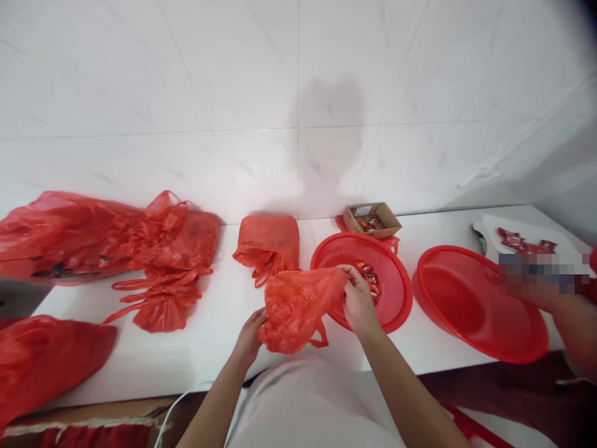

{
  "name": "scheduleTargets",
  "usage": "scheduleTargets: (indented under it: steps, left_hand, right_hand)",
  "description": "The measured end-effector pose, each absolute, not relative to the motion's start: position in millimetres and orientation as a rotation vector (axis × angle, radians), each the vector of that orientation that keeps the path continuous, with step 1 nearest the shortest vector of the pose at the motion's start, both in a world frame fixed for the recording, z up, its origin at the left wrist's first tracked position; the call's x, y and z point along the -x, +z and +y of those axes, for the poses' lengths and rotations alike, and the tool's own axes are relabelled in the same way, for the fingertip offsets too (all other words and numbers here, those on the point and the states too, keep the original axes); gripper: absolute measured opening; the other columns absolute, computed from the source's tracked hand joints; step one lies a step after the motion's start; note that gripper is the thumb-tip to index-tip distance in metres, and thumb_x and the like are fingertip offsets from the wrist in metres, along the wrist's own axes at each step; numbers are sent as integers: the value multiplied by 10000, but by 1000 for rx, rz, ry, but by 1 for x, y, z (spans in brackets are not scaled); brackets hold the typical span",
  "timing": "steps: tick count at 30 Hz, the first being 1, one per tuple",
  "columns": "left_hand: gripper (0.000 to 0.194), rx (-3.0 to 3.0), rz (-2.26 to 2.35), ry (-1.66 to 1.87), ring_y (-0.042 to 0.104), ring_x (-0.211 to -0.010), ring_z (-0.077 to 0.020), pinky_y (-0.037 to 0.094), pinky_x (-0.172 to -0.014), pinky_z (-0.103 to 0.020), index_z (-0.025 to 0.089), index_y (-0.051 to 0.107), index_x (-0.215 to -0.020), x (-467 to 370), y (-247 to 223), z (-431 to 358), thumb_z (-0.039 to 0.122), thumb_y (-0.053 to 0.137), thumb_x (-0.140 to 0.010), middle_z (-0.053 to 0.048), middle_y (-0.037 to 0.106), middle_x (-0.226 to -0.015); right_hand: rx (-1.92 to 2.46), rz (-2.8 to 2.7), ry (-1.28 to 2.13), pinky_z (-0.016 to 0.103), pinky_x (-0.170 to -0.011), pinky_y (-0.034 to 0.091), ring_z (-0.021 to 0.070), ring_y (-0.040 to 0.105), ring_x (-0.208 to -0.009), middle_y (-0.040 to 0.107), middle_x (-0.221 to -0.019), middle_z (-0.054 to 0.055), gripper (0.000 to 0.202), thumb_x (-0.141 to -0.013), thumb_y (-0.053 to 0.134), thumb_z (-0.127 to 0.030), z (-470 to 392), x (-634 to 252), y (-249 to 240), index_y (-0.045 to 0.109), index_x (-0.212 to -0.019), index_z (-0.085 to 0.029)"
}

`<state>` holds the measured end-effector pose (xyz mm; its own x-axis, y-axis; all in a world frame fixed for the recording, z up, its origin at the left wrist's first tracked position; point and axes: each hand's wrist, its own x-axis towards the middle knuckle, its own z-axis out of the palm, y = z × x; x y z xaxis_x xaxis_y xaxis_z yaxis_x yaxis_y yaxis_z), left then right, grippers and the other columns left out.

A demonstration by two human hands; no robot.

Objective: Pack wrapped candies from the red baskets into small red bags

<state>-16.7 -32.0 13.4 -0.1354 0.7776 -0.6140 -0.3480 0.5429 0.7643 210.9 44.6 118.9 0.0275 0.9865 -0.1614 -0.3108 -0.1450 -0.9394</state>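
Between my two hands a crumpled red plastic bag (296,308) is held up over the front of the white table. My left hand (252,333) grips its lower left side, while my right hand (358,298) pinches its upper right edge. What the bag contains, if anything, I cannot see. Just behind my right hand stands a red mesh basket (321,255) with several small red-wrapped packets (370,283) inside, partly covered by the hand. Beyond the held bag lies another red plastic bag (270,236), bunched at its front.
Red bags (177,242) crowd the table's left side, one (51,354) at the front corner. A small cardboard box (389,221) with packets stands behind the basket. At right, another person's arm (569,317) reaches by a tilted red basin (448,305); a white tray (550,230) holds packets.
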Motion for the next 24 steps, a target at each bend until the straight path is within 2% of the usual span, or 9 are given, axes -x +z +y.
scheduleTargets:
  steps: [3, 7, 10, 12, 14, 16, 18, 20, 24]
  left_hand:
    - [460, -385, 1619, 1109, 616, -773, -148, 499, -752, -311, 188, 592, -1088, 31, 23, -34, 447, 673, -716, -45, 637, -946]
    - [356, -835, 1783, 1314, 568, -961, -174, 453, -903, -327, 213, 538, -1083, 18, 69, -28, 432, 599, -809, -46, 574, -1020]
    - [516, -1243, 1611, 1238, 546, -1069, -207, 433, -956, -344, 223, 481, -1199, -10, 104, -24, 318, 692, -737, -76, 548, -1197]
    - [610, -1309, 1552, 1147, 559, -1076, -229, 447, -926, -338, 211, 455, -1254, -26, 114, -23, 223, 691, -692, -89, 568, -1218]
    - [534, -1271, 1570, 1062, 602, -972, -222, 471, -837, -316, 196, 485, -1210, -33, 112, -23, 174, 626, -695, -66, 638, -1078]
    - [346, -1259, 1594, 967, 614, -833, -194, 472, -751, -290, 199, 546, -1081, -30, 101, -22, 183, 560, -736, -25, 659, -910]
    - [211, -1296, 1644, 906, 602, -781, -176, 463, -730, -278, 204, 576, -966, -19, 86, -20, 197, 526, -761, -7, 647, -841]
    - [175, -1334, 1792, 858, 597, -793, -179, 456, -742, -283, 207, 584, -910, -2, 71, -16, 182, 517, -750, -12, 634, -835]
    - [275, -1332, 2094, 648, 600, -884, -207, 449, -742, -290, 201, 596, -915, 37, 54, -10, 117, 552, -657, -65, 617, -978]
  right_hand:
    - [1125, -870, 1421, 248, -590, 444, 134, 551, -646, 631, -796, -10, 179, -793, 622, -385, 45, -208, 119, 584, -890, -239]
    - [1173, -981, 1459, 249, -603, 460, 139, 572, -669, 646, -841, 0, 196, -825, 577, -373, 33, -184, 124, 591, -969, -241]
    - [1127, -1287, 1481, 289, -744, 497, 159, 615, -824, 658, -993, 14, 265, -833, 571, -319, 23, -166, 136, 600, -1088, -254]
    - [1059, -1564, 1462, 337, -888, 475, 184, 609, -987, 647, -1113, 8, 333, -816, 600, -284, 18, -161, 144, 600, -1149, -289]
    - [1021, -1779, 1448, 367, -952, 449, 200, 589, -1074, 637, -1175, -4, 414, -794, 627, -251, 17, -163, 147, 590, -1198, -329]
    - [1029, -1844, 1442, 366, -931, 462, 197, 598, -1063, 646, -1158, -6, 449, -790, 604, -208, 22, -171, 146, 583, -1218, -342]
    - [1084, -1768, 1398, 346, -885, 478, 185, 614, -1014, 659, -1094, 4, 429, -787, 553, -163, 30, -184, 142, 602, -1186, -313]
    - [1151, -1636, 1311, 330, -860, 478, 175, 618, -970, 661, -1026, 15, 364, -776, 525, -149, 41, -197, 139, 627, -1107, -264]
    - [1186, -1361, 1203, 302, -828, 471, 166, 606, -910, 655, -966, 28, 210, -769, 556, -201, 58, -213, 135, 626, -967, -212]
